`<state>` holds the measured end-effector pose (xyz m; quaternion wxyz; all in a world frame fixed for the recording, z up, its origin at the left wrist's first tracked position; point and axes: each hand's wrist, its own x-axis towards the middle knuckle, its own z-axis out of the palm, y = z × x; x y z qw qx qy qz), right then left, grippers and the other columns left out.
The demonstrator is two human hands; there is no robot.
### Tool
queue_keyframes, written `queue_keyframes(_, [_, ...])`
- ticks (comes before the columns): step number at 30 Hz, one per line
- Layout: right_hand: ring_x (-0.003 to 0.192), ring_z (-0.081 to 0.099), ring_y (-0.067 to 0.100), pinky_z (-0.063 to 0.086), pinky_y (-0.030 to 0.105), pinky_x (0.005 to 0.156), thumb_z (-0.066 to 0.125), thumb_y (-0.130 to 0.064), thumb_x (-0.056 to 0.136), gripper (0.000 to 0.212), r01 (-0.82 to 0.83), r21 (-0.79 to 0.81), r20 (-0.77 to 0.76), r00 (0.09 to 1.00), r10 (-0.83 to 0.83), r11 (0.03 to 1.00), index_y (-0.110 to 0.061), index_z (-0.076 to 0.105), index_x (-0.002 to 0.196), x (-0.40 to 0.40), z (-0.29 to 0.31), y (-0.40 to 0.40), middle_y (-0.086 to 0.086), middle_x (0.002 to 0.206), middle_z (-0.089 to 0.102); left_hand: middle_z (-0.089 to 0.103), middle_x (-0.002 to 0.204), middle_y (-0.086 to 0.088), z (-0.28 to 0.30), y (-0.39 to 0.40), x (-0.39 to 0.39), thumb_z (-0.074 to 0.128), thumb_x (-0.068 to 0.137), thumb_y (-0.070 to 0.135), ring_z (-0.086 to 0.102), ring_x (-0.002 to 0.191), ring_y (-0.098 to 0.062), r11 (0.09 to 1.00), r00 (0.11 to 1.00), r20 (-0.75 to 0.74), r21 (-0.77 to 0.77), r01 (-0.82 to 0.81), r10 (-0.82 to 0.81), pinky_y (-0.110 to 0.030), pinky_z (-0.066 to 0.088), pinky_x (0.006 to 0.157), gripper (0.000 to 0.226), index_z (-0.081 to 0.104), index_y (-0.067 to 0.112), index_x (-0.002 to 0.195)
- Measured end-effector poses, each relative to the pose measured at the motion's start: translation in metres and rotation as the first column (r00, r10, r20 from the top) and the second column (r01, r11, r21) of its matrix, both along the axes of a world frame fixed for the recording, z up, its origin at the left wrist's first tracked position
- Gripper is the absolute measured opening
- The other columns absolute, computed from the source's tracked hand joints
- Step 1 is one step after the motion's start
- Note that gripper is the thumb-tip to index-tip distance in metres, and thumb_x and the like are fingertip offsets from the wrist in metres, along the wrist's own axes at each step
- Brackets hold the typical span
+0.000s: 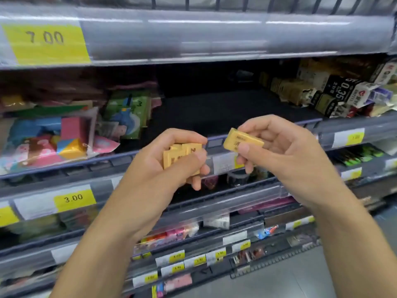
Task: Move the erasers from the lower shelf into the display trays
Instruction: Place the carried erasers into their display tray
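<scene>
the left hand (171,160) is gripping several yellow erasers (180,157) (stacked), the right hand (277,147) is pinching one eraser (242,140).

Tiered shop shelves (193,39) with price tags (74,198), grey floor (300,280).

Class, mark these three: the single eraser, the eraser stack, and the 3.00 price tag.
Single eraser (242,140), head view: middle of its top face.
Eraser stack (177,157), head view: front eraser's face.
3.00 price tag (74,198), head view: on the digits.

yellow erasers (181,157): bunched upright | single yellow eraser (242,143): tilted, apart
</scene>
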<state>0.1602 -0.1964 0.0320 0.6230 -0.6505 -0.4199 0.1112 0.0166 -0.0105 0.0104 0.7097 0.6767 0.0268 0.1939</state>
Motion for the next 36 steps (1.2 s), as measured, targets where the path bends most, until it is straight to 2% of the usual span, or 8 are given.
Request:
queue_keyframes(5, [0.067,0.063,0.014,0.052,0.022,0.063,0.071,-0.007,0.087,0.02,0.069,-0.092,-0.202,0.976,-0.087,0.993,-0.015,0.071,0.106,-0.05,-0.086,-0.018,0.001,0.087,0.073,0.074,0.086,-0.006,-0.086,-0.012,-0.039,0.075,0.083,0.039,0.064,0.072,-0.02,0.992,0.961,-0.267,-0.118,0.038,-0.069,-0.036,0.054,0.075,0.025,0.073,0.031,0.106])
queue_keyframes(10, [0.061,0.054,0.014,0.047,0.023,0.058,0.07,-0.001,0.087,0.019,0.17,-0.332,-0.44,0.842,-0.312,0.928,-0.017,0.072,0.097,-0.101,-0.193,-0.042,-0.004,0.079,0.071,0.074,0.084,-0.003,-0.192,-0.027,-0.081,0.072,0.097,0.018,0.066,0.077,-0.019,0.962,0.814,-0.574,-0.262,-0.076,-0.093,-0.032,0.053,0.072,0.014,0.076,0.03,0.101])
queue_keyframes(15, [0.058,0.052,0.012,0.045,0.024,0.058,0.07,-0.001,0.088,0.014,0.136,-0.531,-0.528,0.719,-0.452,0.837,-0.013,0.073,0.095,-0.139,-0.266,-0.077,0.002,0.075,0.067,0.069,0.084,-0.009,-0.264,-0.05,-0.133,0.066,0.098,0.002,0.063,0.071,-0.016,0.9,0.661,-0.743,-0.356,-0.25,-0.11,-0.028,0.051,0.062,0.017,0.071,0.011,0.112])
queue_keyframes(19, [0.057,0.051,0.01,0.047,0.019,0.054,0.07,0.0,0.088,0.011,0.072,-0.583,-0.558,0.689,-0.463,0.809,-0.009,0.074,0.092,-0.152,-0.301,-0.102,0.002,0.069,0.064,0.068,0.081,-0.01,-0.291,-0.069,-0.166,0.064,0.098,0.0,0.066,0.07,-0.015,0.861,0.593,-0.804,-0.331,-0.386,-0.043,-0.028,0.051,0.065,0.018,0.067,0.007,0.115])
queue_keyframes(27, [0.054,0.051,0.011,0.045,0.02,0.051,0.072,-0.004,0.088,0.01,-0.19,-0.65,-0.569,0.764,-0.306,0.736,-0.014,0.075,0.09,-0.149,-0.329,-0.121,-0.001,0.065,0.065,0.071,0.074,0.003,-0.292,-0.119,-0.221,0.066,0.097,0.001,0.069,0.075,-0.015,0.699,0.491,-0.859,-0.262,-0.666,0.146,-0.024,0.052,0.063,0.015,0.069,0.007,0.111])
queue_keyframes(31, [0.057,0.055,0.008,0.048,0.02,0.055,0.07,-0.005,0.09,0.011,-0.354,-0.649,-0.547,0.833,-0.089,0.674,-0.015,0.073,0.094,-0.149,-0.326,-0.091,-0.007,0.065,0.068,0.07,0.074,0.005,-0.283,-0.142,-0.263,0.07,0.095,0.009,0.069,0.075,-0.011,0.565,0.443,-0.857,-0.235,-0.791,0.264,-0.024,0.053,0.066,0.014,0.069,0.011,0.109])
queue_keyframes(34, [0.056,0.055,0.007,0.046,0.015,0.057,0.071,-0.011,0.089,0.013,-0.472,-0.624,-0.552,0.83,0.076,0.624,-0.021,0.073,0.096,-0.168,-0.315,-0.053,-0.01,0.075,0.072,0.07,0.076,0.004,-0.277,-0.155,-0.303,0.072,0.094,0.008,0.069,0.074,-0.012,0.474,0.41,-0.846,-0.222,-0.852,0.34,-0.032,0.049,0.074,0.016,0.07,0.012,0.109])
queue_keyframes(36, [0.059,0.056,0.005,0.047,0.015,0.058,0.071,-0.01,0.089,0.014,-0.538,-0.579,-0.577,0.801,0.158,0.613,-0.021,0.073,0.098,-0.189,-0.307,-0.024,-0.009,0.08,0.073,0.071,0.076,0.002,-0.276,-0.16,-0.329,0.07,0.095,0.008,0.069,0.075,-0.015,0.4,0.37,-0.84,-0.205,-0.893,0.396,-0.03,0.052,0.072,0.013,0.072,0.014,0.107])
